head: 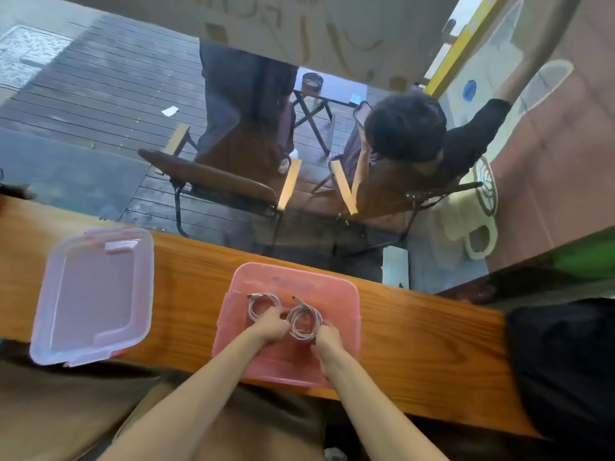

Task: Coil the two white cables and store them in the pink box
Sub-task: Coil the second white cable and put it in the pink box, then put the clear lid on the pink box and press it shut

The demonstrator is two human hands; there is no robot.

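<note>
The pink box [346, 291] stands open on the wooden counter, right in front of me. Two coiled white cables lie side by side inside it: the left coil [258, 302] and the right coil [311, 316]. My left hand [271, 326] reaches into the box and rests between the coils, fingers curled on the edge of the left coil. My right hand [327, 339] pinches the lower right edge of the right coil. Each coil has a plug end sticking out at its top.
The box's clear lid [93, 296] lies upturned on the counter [416, 331] to the left. A black bag [562, 367] sits at the right end. Beyond the counter is a window, with chairs [213, 184] and a seated person [404, 128] outside.
</note>
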